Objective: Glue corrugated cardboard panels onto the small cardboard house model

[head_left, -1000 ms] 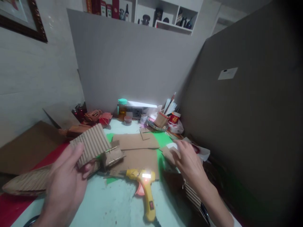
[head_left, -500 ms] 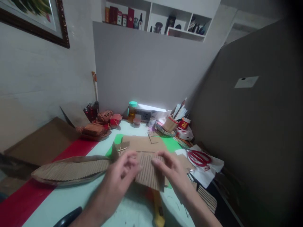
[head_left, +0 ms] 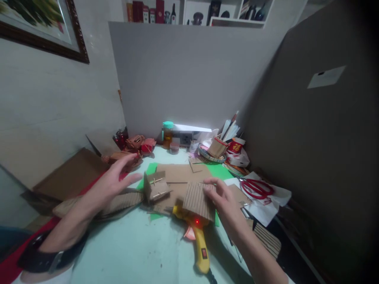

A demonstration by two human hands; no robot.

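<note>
A square of corrugated cardboard (head_left: 197,201) is held at its right edge between the thumb and fingers of my right hand (head_left: 217,195). Below it on the table lies a yellow hot glue gun (head_left: 201,248) with its red light on; the cardboard hides part of its body. My left hand (head_left: 117,177) is raised at the left, thumb and fingers apart, holding nothing. Between the hands stands a small folded cardboard piece (head_left: 156,187) with thin sticks on it. A long boat-shaped cardboard form (head_left: 124,203) lies partly hidden beneath my left forearm.
A flat cardboard sheet (head_left: 177,173) lies on a green mat (head_left: 220,171). Red-handled scissors (head_left: 257,188) rest on white paper at the right. At the back stand a teal-lidded bottle (head_left: 167,136) and a stick-filled holder (head_left: 218,147). A grey panel (head_left: 189,75) closes off the rear.
My left hand has let go of the corrugated square and moved up and left, its fingers spreading. My right hand keeps the square, shifted slightly right. More of the glue gun now shows.
</note>
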